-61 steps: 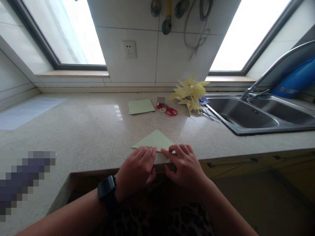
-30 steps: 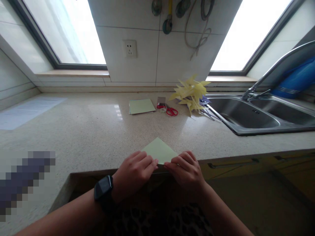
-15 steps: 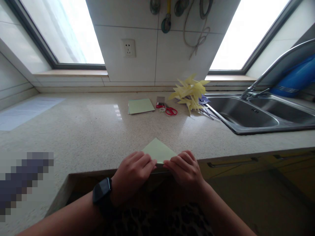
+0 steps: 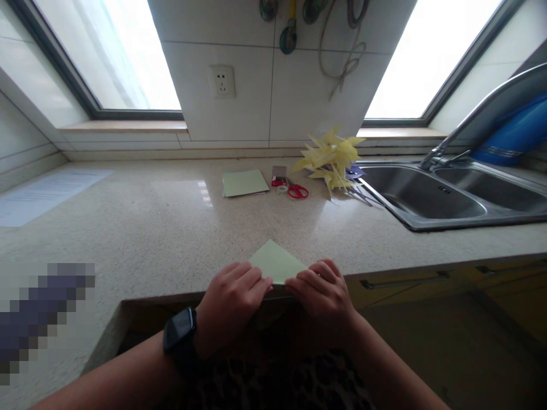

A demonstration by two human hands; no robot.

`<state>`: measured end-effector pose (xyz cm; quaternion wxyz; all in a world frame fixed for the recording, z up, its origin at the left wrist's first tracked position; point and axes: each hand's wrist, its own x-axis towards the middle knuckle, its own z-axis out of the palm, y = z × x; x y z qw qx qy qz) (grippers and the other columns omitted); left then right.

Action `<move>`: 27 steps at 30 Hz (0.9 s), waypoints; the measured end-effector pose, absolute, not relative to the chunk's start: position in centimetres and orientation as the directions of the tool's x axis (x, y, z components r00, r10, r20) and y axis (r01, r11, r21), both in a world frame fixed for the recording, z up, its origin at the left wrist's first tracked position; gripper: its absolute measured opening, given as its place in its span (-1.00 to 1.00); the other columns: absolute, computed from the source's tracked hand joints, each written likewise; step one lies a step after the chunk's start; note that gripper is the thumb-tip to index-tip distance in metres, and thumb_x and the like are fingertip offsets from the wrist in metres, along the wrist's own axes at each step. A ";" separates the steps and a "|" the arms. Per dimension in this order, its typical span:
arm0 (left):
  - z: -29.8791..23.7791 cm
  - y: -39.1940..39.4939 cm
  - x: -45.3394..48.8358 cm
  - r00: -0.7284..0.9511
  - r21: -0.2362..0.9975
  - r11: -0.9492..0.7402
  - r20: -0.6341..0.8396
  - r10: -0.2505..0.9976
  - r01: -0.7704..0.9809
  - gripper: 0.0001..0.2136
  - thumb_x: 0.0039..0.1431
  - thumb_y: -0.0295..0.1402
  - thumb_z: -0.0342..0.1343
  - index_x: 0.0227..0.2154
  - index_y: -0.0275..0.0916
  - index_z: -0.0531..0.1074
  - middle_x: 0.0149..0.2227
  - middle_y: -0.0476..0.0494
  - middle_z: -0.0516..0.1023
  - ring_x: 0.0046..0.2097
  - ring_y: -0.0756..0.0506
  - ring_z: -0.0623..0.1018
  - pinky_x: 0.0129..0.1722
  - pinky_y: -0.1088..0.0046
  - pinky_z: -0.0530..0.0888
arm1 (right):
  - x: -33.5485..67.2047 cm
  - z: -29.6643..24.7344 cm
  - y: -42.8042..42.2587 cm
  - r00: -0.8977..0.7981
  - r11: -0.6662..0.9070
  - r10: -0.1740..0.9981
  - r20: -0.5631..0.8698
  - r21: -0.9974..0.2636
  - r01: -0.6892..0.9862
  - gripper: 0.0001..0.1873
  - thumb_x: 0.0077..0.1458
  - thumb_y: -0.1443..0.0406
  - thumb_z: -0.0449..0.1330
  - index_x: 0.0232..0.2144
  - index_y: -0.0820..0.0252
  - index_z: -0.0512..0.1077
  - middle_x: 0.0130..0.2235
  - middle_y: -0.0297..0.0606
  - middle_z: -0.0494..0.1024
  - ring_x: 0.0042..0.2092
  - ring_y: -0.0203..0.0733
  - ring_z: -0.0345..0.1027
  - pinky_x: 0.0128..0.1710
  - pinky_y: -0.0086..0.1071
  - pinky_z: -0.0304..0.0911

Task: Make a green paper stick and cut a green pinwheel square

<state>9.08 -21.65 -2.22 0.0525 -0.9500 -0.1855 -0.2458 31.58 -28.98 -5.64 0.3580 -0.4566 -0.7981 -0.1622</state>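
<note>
A pale green sheet of paper (image 4: 277,263), folded into a triangle, lies at the counter's front edge with its point facing away from me. My left hand (image 4: 237,293) grips the left part of its near edge, fingers closed on the paper. On the other side, my right hand (image 4: 320,290) pinches the same near edge. Only a short stretch of that edge shows between my thumbs. The paper's side corners are hidden under my fingers. A dark watch (image 4: 180,330) is on my left wrist.
Behind the folded sheet lies a stack of green paper (image 4: 245,183). Red-handled scissors (image 4: 298,191) and a tape roll (image 4: 282,189) are right of it. Yellow paper pinwheels (image 4: 333,156) stand beside the steel sink (image 4: 414,225). A printed sheet (image 4: 47,191) lies far left.
Both hands keep almost the same hold on the folded paper. The view has shifted very slightly; nothing else visibly moves.
</note>
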 end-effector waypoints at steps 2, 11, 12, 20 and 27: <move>-2.2 -21.6 9.0 0.812 -0.019 -0.929 0.492 0.314 0.370 -0.82 0.37 -0.44 0.07 -0.36 -0.23 0.50 -0.45 -0.06 0.46 -0.37 -0.14 0.42 -0.39 0.29 0.33 | 31.5 -5.7 -29.0 -0.319 0.532 0.601 0.733 -0.068 0.844 -0.88 0.22 0.39 0.29 -0.19 0.11 0.50 -0.40 -0.37 0.57 -0.33 -0.18 0.24 -0.24 -0.20 0.16; -2.2 -21.6 8.5 0.840 -0.102 -0.940 0.486 0.240 0.327 -0.90 0.34 -0.51 0.09 -0.25 -0.27 0.51 -0.44 -0.03 0.49 -0.39 -0.14 0.44 -0.44 0.29 0.32 | 31.5 -5.5 -29.1 -0.325 0.506 0.608 0.724 -0.039 0.861 -0.87 0.21 0.38 0.29 -0.18 0.11 0.49 -0.41 -0.38 0.57 -0.32 -0.18 0.24 -0.23 -0.20 0.16; -2.2 -21.6 8.5 0.845 -0.113 -0.941 0.483 0.230 0.321 -0.89 0.34 -0.52 0.09 -0.22 -0.29 0.51 -0.43 -0.03 0.51 -0.39 -0.14 0.44 -0.44 0.29 0.33 | 31.5 -5.5 -29.1 -0.324 0.503 0.609 0.724 -0.036 0.864 -0.87 0.22 0.38 0.29 -0.17 0.10 0.48 -0.41 -0.38 0.57 -0.31 -0.17 0.24 -0.23 -0.20 0.16; -2.3 -21.9 8.5 0.835 -0.115 -0.938 0.501 0.229 0.327 -0.87 0.30 -0.56 0.10 -0.15 -0.33 0.50 -0.32 -0.08 0.62 -0.36 -0.15 0.51 -0.42 0.27 0.42 | 31.6 -5.7 -29.1 -0.322 0.478 0.602 0.730 -0.007 0.878 -0.82 0.18 0.37 0.34 -0.17 0.10 0.48 -0.38 -0.38 0.60 -0.29 -0.16 0.24 -0.21 -0.21 0.16; -2.5 -21.9 8.6 0.831 -0.143 -0.930 0.509 0.224 0.338 -0.90 0.28 -0.56 0.11 -0.21 -0.30 0.49 -0.35 -0.04 0.60 -0.38 -0.15 0.50 -0.45 0.26 0.39 | 31.7 -6.0 -29.1 -0.307 0.504 0.565 0.766 -0.026 0.863 -0.73 0.15 0.34 0.38 -0.09 0.14 0.51 -0.32 -0.36 0.63 -0.29 -0.18 0.26 -0.22 -0.20 0.16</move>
